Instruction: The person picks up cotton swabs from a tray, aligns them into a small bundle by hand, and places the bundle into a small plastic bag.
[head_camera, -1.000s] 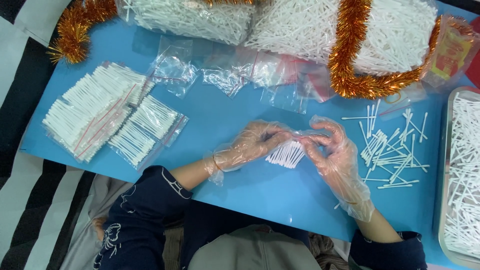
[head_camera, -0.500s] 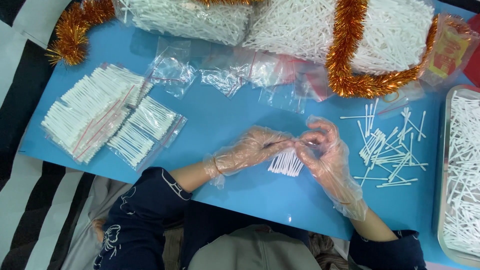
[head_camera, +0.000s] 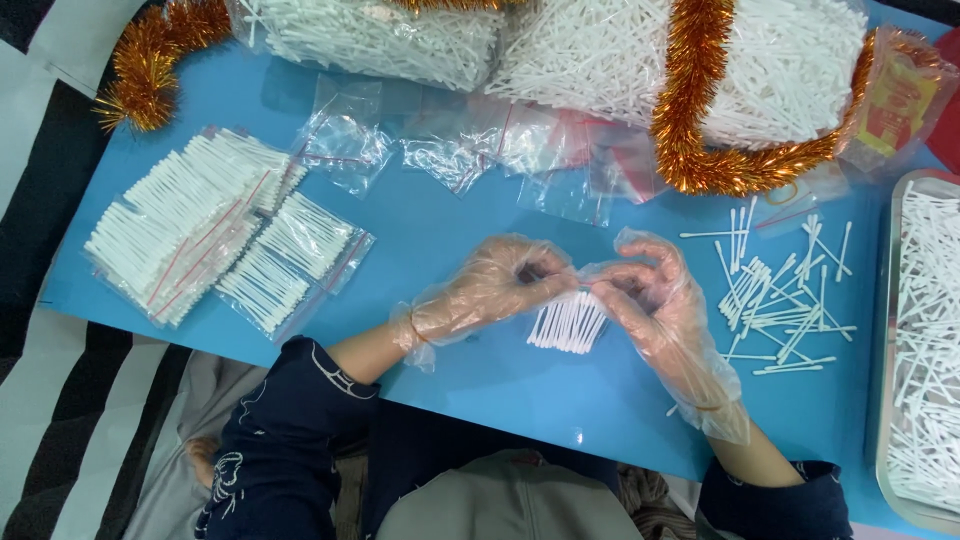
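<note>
both hands wear loose clear plastic gloves & meet over the middle of the blue desk (head_camera: 450, 215), toward its near edge. left hand (head_camera: 490, 285) & right hand (head_camera: 650, 295) each pinch the top edge of 1 small clear bag of cotton swabs (head_camera: 568, 322); fingertips together, clamped on the bag mouth, one hand at each end. bag hangs fanned out just below the fingers, its lower end on or just above the desk, can't tell which. swabs inside too many to count.

right of the right hand, near the desk's right edge: loose swabs (head_camera: 780, 295) scattered, roughly 30, exact count unclear. just past them, at the right edge, 1 metal tray (head_camera: 884, 330) full of swabs.

left side of desk: filled swab bags (head_camera: 215, 240) w/ red zip strips lying side by side & overlapping, at least 3, maybe 4.

far-middle of desk: a heap of empty clear zip bags (head_camera: 480, 150), approx 6, overlapping so hard to count.

along the far edge: 2 big clear sacks of bulk swabs (head_camera: 600, 50). orange tinsel garland (head_camera: 700, 110) drapes over the right sack; 1 more piece at the far-left corner. 1 red & yellow packet (head_camera: 900, 100) at the far-right corner.

dark blue sleeves on both arms.
</note>
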